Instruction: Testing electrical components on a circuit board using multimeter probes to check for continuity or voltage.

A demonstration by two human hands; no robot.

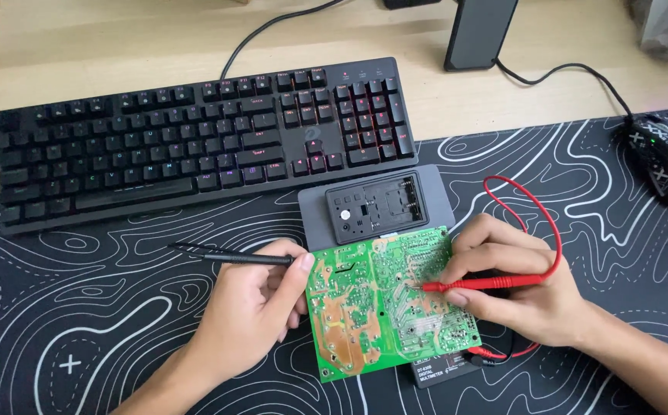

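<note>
Two probes meet one green circuit board point(384, 307) at centre, which lies over a multimeter point(442, 371). A grey case point(376, 206) sits at its 12 o'clock, a black keyboard point(196, 138) at 11, a mouse point(664, 157) at 2. The left hand point(249, 307) pinches the black probe point(230, 256) and thumbs the board's edge; the right hand point(515, 284) pinches the red probe point(484, 283), tip on the board.

Bright, even light, soft shadows

Two hands are in shot, a left hand point(253, 303) and a right hand point(515, 284). Two probes: one black probe point(230, 255), one red probe point(488, 283). One green circuit board point(384, 303), one keyboard point(196, 134), one mouse point(663, 157), one multimeter point(442, 371).
</note>
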